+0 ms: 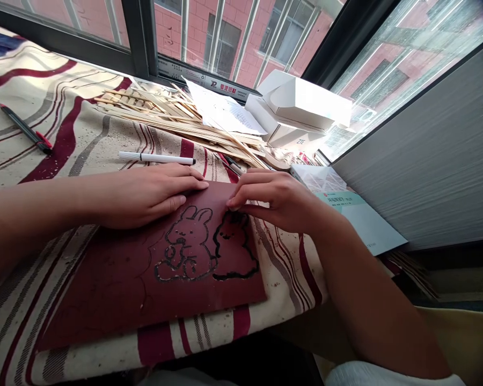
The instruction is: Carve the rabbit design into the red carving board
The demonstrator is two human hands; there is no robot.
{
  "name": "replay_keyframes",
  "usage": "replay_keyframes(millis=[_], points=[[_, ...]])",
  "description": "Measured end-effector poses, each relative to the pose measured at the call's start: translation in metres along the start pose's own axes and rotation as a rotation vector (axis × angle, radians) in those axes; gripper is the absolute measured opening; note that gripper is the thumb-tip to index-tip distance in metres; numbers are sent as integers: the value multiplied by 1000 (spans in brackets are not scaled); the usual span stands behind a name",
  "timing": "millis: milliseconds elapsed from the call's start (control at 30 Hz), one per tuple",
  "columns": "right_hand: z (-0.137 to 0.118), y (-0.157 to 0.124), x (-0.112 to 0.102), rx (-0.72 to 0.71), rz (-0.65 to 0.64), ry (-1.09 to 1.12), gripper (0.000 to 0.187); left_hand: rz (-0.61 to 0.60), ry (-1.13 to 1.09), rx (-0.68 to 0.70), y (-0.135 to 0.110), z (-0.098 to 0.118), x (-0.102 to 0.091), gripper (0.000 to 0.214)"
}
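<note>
You are pressing your left hand [145, 195] flat, fingers open, on the top edge of the dark red sheet [116, 284], which is lying on the striped cloth [24, 139]. Your right hand [273, 201] is curling its fingertips onto the sheet above the rabbit outlines [207, 246]; whether they are pinching anything is unclear. A white pen [156, 158] is lying just beyond.

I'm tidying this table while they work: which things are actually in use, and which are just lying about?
In use: dark red sheet with rabbit outlines; left hand flat on it; right hand, fingers at the sheet's top edge.

Lying about: white pen; black-and-red pen; wooden strips; papers; white boxes; booklet.
</note>
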State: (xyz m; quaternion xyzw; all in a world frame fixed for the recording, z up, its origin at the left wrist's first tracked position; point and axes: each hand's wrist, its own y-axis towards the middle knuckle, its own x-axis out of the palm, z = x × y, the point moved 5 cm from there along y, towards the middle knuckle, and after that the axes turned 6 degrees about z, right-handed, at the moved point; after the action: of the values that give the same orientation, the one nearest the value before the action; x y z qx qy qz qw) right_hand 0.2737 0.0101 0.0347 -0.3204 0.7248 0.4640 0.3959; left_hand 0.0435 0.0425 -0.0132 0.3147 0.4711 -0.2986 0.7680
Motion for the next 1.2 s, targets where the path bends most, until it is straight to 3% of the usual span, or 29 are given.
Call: replay_keyframes(millis=[200, 367, 533, 700, 833, 1000, 1200], points=[[-1, 3, -1, -20, 45, -8, 14, -34, 42, 20, 0, 3, 1, 62], [0, 2, 2, 26, -30, 37, 13, -59, 48, 14, -1, 3, 1, 64], [-3, 4, 1, -14, 53, -24, 14, -83, 88, 31, -3, 1, 2, 68], [2, 2, 2, 73, -18, 35, 11, -84, 102, 60, -5, -5, 5, 70], [2, 2, 2, 49, 49, 53, 12, -87, 116, 71, -6, -7, 7, 72], [3, 3, 5, 83, -22, 42, 11, -101, 119, 50, -4, -3, 5, 71], [1, 3, 3, 32, 42, 48, 12, -220, 153, -51, 0, 9, 0, 70]])
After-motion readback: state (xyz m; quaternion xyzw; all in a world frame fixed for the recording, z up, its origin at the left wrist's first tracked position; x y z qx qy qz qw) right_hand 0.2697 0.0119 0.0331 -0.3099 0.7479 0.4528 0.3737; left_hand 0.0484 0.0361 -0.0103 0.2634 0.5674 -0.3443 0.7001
